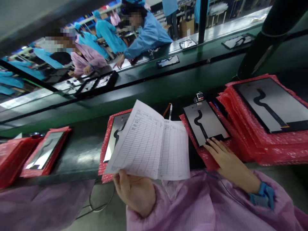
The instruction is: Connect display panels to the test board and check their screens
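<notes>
My left hand [134,191] pinches the lower edge of an open paper logbook [146,144] with ruled tables and some handwriting at the top. The logbook partly covers a display panel [112,138] lying on red bubble wrap. My right hand [226,157] lies with fingers stretched out on the lower edge of another display panel [207,123], silvery with a dark curved flex cable. Red bubble wrap [209,158] sits under that panel. Behind the logbook a pen [170,111] pokes up.
At the right, a larger display panel [276,102] rests on a stack of red bubble-wrap bags [250,141]. More wrapped panels [45,150] lie at the left. A green conveyor [144,83] carries a panel [167,61] and a black tray [98,84]. Co-workers [146,32] stand across it.
</notes>
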`<state>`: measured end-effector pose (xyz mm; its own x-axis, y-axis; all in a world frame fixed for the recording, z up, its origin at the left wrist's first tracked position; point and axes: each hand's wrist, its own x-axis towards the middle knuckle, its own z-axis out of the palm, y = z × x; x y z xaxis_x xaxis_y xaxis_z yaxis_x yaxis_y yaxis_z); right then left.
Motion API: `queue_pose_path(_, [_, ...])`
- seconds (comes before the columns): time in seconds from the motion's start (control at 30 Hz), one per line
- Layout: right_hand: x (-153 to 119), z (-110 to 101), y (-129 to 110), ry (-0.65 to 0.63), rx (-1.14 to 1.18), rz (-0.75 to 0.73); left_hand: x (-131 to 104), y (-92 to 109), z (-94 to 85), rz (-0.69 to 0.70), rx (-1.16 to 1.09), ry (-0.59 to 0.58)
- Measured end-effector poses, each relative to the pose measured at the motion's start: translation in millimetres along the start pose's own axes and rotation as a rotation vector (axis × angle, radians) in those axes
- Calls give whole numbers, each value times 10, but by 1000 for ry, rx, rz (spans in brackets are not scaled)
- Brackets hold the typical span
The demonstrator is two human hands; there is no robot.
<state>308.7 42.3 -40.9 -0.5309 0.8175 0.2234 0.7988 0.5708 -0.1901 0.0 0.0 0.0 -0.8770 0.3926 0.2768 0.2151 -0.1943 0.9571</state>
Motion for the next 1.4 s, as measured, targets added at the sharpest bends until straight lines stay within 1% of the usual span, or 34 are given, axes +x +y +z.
queue_pose_path(0.07, [-3, 12, 101, 43, 22, 33, 48, -137, 48, -69, 53, -114])
queue_pose_path(0.13, [49, 35, 143, 115, 52, 75, 40, -310, 136, -87, 126, -183])
queue_pose_path(0.23, [146, 66, 154, 189, 103, 157, -69, -511, 266, 3, 215, -164])
queue_pose_path(0.33, [189, 101, 172, 245, 158, 226, -223, -572, 342, 101, 259, -137])
queue_pose_path(0.4, [186, 133, 197, 294, 199, 244, -318, -578, 356, 219, 286, -117])
queue_pose_path(0.43, [180, 151, 210, 319, 218, 247, -364, -585, 351, 309, 332, -96])
queue_pose_path(0.53, [166, 191, 242, 368, 279, 247, -528, -640, 308, 630, 597, -25])
queue_pose_path(0.57, [167, 195, 247, 377, 303, 249, -594, -666, 296, 698, 673, -46])
queue_pose_path(0.6, [170, 192, 249, 389, 329, 255, -664, -691, 292, 739, 721, -126])
queue_pose_path(0.63, [177, 182, 247, 404, 359, 265, -735, -710, 300, 759, 740, -259])
queue_pose_path(0.7, [198, 144, 236, 442, 424, 305, -861, -729, 354, 731, 744, -589])
queue_pose_path(0.73, [211, 118, 227, 459, 457, 336, -909, -727, 395, 697, 751, -732])
queue_pose_path(0.77, [225, 89, 217, 471, 490, 370, -945, -717, 438, 660, 767, -836])
queue_pose_path(0.8, [240, 60, 206, 479, 521, 406, -969, -703, 479, 627, 786, -891])
queue_pose_path(0.9, [281, -16, 182, 490, 596, 502, -995, -635, 553, 570, 834, -931])
queue_pose_path(1.0, [323, -68, 174, 491, 676, 573, -1012, -542, 562, 552, 875, -954])
queue_pose_path(1.1, [383, -131, 163, 539, 791, 623, -1048, -421, 547, 581, 933, -1017])
queue_pose_path(1.23, [493, -265, 126, 617, 911, 685, -1052, -255, 492, 628, 1030, -1104])
queue_pose_path(1.33, [554, -338, 136, 662, 932, 713, -980, -193, 400, 635, 1068, -1219])
queue_pose_path(1.4, [574, -349, 178, 673, 917, 676, -916, -184, 320, 633, 1058, -1322])
